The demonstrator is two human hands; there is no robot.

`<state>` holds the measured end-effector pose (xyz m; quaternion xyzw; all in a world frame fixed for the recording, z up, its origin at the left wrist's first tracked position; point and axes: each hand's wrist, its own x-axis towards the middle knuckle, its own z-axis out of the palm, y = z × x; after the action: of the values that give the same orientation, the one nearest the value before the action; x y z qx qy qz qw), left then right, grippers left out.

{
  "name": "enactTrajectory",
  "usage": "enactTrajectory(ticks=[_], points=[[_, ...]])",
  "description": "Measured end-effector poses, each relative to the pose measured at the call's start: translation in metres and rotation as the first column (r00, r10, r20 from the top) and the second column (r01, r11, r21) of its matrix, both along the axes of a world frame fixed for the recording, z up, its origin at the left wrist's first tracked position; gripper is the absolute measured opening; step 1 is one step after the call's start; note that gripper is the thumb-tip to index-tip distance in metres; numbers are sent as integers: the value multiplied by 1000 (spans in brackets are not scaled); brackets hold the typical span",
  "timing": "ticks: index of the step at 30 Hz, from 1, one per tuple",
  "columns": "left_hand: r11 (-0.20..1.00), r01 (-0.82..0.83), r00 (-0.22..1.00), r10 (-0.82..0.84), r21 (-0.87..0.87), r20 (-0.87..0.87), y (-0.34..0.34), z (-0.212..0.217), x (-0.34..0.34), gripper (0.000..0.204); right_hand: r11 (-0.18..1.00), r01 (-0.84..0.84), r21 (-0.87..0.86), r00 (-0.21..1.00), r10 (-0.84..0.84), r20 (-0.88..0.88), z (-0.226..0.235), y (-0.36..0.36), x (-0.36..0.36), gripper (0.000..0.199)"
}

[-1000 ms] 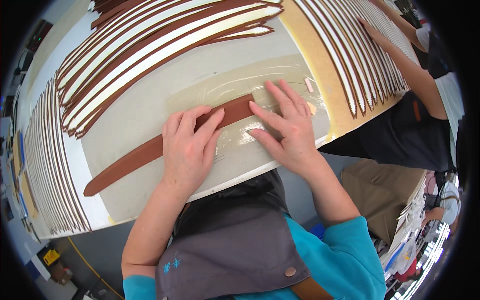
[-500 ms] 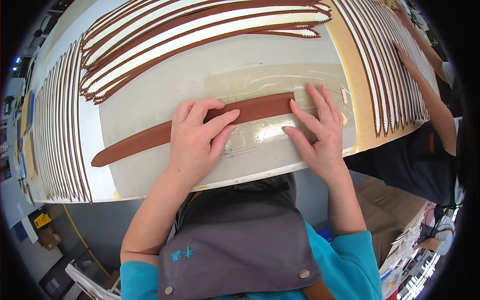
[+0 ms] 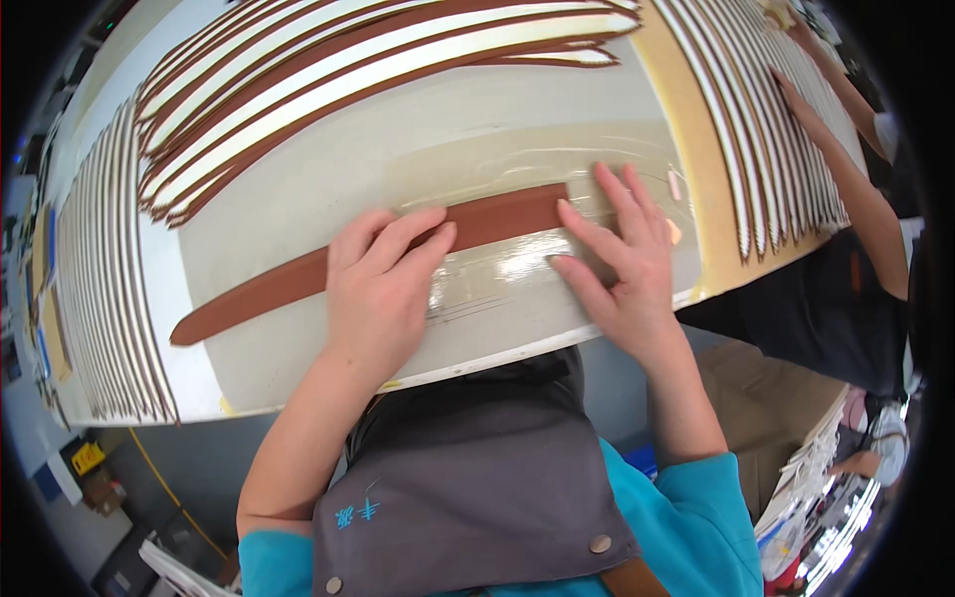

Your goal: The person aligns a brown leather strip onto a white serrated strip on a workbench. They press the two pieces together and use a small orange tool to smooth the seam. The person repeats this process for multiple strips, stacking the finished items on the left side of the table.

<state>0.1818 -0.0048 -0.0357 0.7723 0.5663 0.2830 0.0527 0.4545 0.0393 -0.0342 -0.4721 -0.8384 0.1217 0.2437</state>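
A long brown strip [image 3: 269, 289] lies across a glossy clear sheet [image 3: 497, 264] on the pale worktable [image 3: 298, 219]. My left hand [image 3: 383, 289] rests flat on the strip near its middle, fingers spread and pointing up-right. Flat on the sheet lies my right hand [image 3: 622, 259], its fingertips touching the strip's right end. Neither hand grips anything; both press down with open palms.
Rows of brown-and-white strips [image 3: 348, 60] fan across the far table, with more at the left [image 3: 99, 289] and on a tan board at the right [image 3: 766, 129]. Another person's arm [image 3: 846, 189] reaches onto that board. My grey apron [image 3: 468, 478] hangs below the table edge.
Both hands have stayed flat on the strip and sheet. My right hand has slid a little left toward the strip's end; the view has shifted slightly.
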Motion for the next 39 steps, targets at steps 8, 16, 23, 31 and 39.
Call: enactTrajectory(ticks=[8, 16, 23, 31, 39], points=[[1000, 21, 999, -20, -18, 48, 1, 0, 2, 27, 999, 29, -21, 998, -30, -49, 3, 0, -1, 43], [994, 30, 1000, -29, -103, 10, -2, 6, 2, 27, 999, 21, -45, 997, -24, -77, 0, -1, 1, 49], [995, 79, 994, -83, -58, -66, -3, 8, -1, 31, 1000, 28, 15, 999, -27, -46, -2, -2, 0, 47], [993, 100, 993, -103, -56, -59, -5, 4, -3, 33, 993, 77, 87, 981, -60, -186, 5, 2, 16, 40], [994, 111, 994, -111, -23, -5, -6, -1, -7, 37, 827, 441, -349, 831, -523, -190, 23, 11, 81, 27]])
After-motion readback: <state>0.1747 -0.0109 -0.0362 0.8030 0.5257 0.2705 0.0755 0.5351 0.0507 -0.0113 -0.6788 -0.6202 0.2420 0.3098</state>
